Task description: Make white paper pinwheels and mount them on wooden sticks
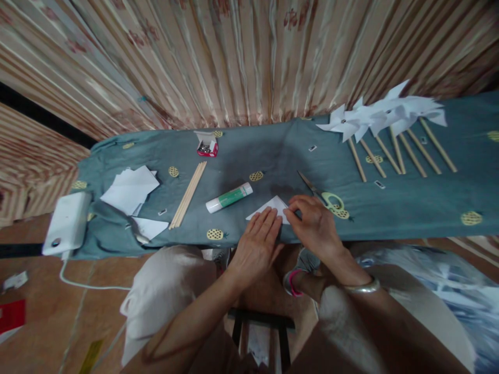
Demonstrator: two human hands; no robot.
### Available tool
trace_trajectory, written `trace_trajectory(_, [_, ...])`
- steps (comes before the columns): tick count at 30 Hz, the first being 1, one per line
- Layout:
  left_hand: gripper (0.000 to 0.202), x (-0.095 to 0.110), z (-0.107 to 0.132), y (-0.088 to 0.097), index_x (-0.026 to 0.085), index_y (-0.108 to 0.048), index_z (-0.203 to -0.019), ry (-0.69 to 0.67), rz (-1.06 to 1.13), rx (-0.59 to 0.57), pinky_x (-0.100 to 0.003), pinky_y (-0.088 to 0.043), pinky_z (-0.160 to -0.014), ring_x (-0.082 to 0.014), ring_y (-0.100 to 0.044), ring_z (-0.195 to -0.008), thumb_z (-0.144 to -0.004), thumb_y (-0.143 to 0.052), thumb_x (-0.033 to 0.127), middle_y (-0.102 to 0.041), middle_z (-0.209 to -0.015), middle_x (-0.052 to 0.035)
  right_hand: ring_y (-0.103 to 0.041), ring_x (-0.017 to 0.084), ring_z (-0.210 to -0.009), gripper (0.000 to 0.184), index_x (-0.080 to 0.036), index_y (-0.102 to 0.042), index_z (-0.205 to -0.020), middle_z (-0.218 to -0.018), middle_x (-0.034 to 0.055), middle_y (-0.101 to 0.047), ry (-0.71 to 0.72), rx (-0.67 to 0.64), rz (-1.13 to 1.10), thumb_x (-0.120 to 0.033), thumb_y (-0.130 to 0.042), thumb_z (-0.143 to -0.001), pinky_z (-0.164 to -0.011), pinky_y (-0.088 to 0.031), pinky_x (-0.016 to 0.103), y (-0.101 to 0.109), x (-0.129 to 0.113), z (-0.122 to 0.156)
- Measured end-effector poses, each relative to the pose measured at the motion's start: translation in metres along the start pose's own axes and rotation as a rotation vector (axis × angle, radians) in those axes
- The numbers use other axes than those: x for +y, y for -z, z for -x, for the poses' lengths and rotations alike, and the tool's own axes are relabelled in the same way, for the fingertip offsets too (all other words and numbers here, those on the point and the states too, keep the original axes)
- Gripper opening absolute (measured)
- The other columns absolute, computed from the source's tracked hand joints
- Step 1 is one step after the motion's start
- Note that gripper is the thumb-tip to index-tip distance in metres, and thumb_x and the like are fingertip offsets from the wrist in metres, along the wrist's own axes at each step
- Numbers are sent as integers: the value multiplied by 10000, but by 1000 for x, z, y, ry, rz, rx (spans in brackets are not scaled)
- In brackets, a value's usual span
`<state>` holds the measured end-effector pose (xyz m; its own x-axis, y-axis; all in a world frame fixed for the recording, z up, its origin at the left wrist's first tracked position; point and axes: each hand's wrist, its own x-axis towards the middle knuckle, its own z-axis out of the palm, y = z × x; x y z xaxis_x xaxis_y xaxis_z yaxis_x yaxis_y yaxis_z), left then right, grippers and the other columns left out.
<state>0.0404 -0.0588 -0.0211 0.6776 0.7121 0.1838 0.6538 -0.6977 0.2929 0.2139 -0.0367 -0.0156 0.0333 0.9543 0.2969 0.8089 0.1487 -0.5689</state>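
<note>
A folded white paper triangle (268,206) lies near the front edge of a teal-covered board (273,150). My left hand (257,244) lies flat on its near part, fingers stretched out together. My right hand (314,221) presses on the paper's right corner with curled fingertips. Yellow-handled scissors (325,197) lie just right of that hand. A green and white glue stick (229,197) lies left of the paper.
Several wooden sticks (189,194) lie at centre left beside a stack of white paper (130,189). A small red box of pins (207,146) sits at the back. Finished white pinwheels (385,117) on sticks lie at the right. A white device (68,222) sits on the left end.
</note>
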Motion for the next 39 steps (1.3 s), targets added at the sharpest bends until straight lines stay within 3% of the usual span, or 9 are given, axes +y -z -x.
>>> trace_trajectory(15, [575, -1, 0, -4, 64, -344, -1424, -14, -26, -17, -530, -304, -1151, -318, -268, -1437, -928, -487, 318, -377, -1502, -213, -608, 250, -827, 154, -225, -543, -693, -845, 78, -662, 37, -17, 45, -190, -517, -841, -811, -469, 410, 1, -1, 0])
trace_trajectory(20, [588, 0, 0, -4, 40, -334, -1427, -9, -35, -31, -522, -300, -1154, -310, -240, -1448, -925, -487, 306, -363, -1505, -227, -610, 270, -883, 74, -198, -590, -804, -923, 112, -670, 73, 6, 28, -247, -560, -850, -847, -479, 430, 3, -2, 7])
trace_trajectory(26, [570, 0, 0, -5, 62, -347, -1422, -7, -37, -30, -537, -299, -1146, -311, -238, -1448, -921, -483, 297, -364, -1506, -224, -596, 295, -999, 117, -178, -610, -924, -1038, 148, -663, 86, 29, 1, -255, -558, -852, -932, -454, 485, 1, 0, 16])
trace_trajectory(39, [568, 1, 1, -8, 34, -348, -1417, -12, -56, 1, -517, -277, -1164, -309, -237, -1450, -929, -471, 298, -378, -1496, -230, -622, 245, -846, 116, -209, -623, -723, -871, 82, -693, 6, 31, -39, -230, -590, -833, -840, -477, 397, -3, 3, -2])
